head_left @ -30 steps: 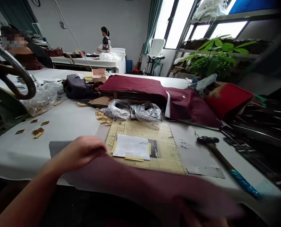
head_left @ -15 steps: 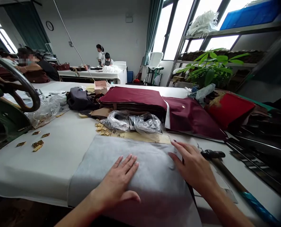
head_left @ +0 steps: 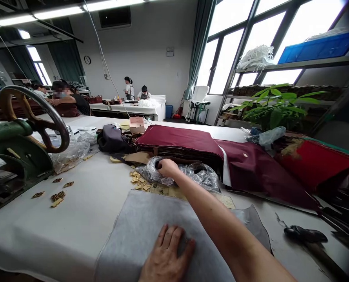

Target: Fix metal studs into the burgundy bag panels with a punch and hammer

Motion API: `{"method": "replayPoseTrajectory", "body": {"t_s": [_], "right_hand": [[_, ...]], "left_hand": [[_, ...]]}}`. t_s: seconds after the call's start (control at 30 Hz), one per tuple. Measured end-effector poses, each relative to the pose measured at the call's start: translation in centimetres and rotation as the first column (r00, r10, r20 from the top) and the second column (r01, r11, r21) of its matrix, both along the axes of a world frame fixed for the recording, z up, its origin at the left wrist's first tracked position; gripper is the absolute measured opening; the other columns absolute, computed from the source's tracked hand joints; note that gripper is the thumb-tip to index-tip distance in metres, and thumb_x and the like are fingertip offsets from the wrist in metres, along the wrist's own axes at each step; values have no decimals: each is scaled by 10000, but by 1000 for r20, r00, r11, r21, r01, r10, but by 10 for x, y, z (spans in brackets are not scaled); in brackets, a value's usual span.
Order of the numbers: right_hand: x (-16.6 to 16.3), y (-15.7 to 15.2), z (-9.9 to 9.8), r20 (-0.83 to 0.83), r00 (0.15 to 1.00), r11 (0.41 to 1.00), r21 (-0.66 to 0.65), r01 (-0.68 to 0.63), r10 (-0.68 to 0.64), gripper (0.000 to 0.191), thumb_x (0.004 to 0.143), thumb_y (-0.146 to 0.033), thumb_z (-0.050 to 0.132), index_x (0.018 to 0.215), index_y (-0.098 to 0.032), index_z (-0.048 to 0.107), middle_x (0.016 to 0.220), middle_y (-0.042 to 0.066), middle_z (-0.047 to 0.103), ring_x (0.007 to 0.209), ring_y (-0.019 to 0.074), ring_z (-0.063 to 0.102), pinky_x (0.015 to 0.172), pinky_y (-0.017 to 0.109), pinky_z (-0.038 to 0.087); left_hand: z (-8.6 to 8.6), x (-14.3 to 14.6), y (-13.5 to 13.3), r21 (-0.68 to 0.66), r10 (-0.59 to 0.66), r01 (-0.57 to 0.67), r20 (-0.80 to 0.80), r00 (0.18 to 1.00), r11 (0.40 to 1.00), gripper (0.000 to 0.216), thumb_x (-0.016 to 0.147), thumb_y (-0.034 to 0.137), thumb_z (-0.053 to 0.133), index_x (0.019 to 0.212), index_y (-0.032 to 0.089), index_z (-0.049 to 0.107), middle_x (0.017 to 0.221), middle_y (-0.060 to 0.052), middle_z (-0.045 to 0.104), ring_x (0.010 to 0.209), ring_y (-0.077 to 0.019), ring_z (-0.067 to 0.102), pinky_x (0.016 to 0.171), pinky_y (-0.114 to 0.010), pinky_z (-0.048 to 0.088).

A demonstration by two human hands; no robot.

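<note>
A grey sheet of material (head_left: 139, 227) lies flat on the white table (head_left: 83, 211) in front of me. My left hand (head_left: 165, 256) rests flat on it with the fingers stretched out. My right hand (head_left: 168, 167) reaches across to the clear plastic bags (head_left: 198, 176) beyond the sheet; its fingers are curled at the edge of a bag, and what they hold is hidden. Small gold metal pieces (head_left: 137, 181) lie scattered just left of that hand.
A green hand press with a wheel (head_left: 21, 145) stands at the left. More gold pieces (head_left: 57, 195) lie near it. Stacked maroon material (head_left: 180, 141) and a red piece (head_left: 312, 162) sit behind. A hammer (head_left: 309, 239) lies at the right. Other people work at far tables.
My right hand left the grey sheet and reached forward to the plastic bags. My left hand stayed flat on the sheet. The view tilted up.
</note>
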State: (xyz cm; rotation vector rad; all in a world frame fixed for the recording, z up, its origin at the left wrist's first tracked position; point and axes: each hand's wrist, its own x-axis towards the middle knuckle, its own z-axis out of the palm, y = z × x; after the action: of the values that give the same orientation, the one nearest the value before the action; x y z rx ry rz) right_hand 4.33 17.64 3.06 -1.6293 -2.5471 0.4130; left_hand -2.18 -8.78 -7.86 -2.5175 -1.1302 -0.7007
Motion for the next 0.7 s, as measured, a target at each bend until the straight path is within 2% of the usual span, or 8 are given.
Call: {"method": "replayPoseTrajectory", "body": {"t_s": [0.07,0.17,0.27,0.4,0.57,0.7], "right_hand": [[0,1,-8,-5,1000,1000,-25,8,-9,289,990,-386,657,1183,-171,662,1210,83,652,1079,234,644,932,436,559],[1,-1,-15,-33,999,999,-37,15,-16,286,996,-386,645,1195,-181,662,1235,85,644,1112,241,631,958,447,546],[1,0,-18,-58,998,998,-53,32,-35,290,992,-384,652,1196,-178,660,1241,87,642,1121,244,627,966,455,541],[-2,5,-18,-84,990,990,-97,107,-115,282,986,-381,663,1177,-174,665,1203,79,654,1069,232,645,925,428,559],[2,8,-16,-166,965,975,-124,184,-203,295,982,-378,671,1189,-168,659,1187,78,657,1045,226,654,901,417,570],[14,6,-15,-265,931,966,-120,228,-253,266,983,-381,669,1139,-166,676,1149,69,671,1018,218,660,893,404,570]], "left_hand": [[-9,4,2,17,35,-37,99,995,999,377,1004,278,543,1380,258,557,1197,-93,691,1178,-247,634,1143,-481,447],[-12,7,3,48,-11,-1,239,971,999,274,1021,278,476,1233,202,630,1172,-95,711,1147,-235,652,1114,-407,474],[-11,5,5,189,-77,13,332,940,982,243,1020,234,445,1073,189,678,1135,-75,749,1114,-215,682,1064,-348,500],[-19,5,12,337,-108,-16,347,932,941,212,993,194,505,995,213,716,1074,-46,779,1060,-188,715,1026,-323,519],[-41,6,26,418,-126,-1,276,953,908,186,985,268,554,993,250,739,1026,-46,790,993,-199,742,976,-334,555],[-50,6,31,440,-139,5,274,952,898,170,983,284,565,992,257,732,1007,-31,796,953,-198,755,892,-316,577]]}}
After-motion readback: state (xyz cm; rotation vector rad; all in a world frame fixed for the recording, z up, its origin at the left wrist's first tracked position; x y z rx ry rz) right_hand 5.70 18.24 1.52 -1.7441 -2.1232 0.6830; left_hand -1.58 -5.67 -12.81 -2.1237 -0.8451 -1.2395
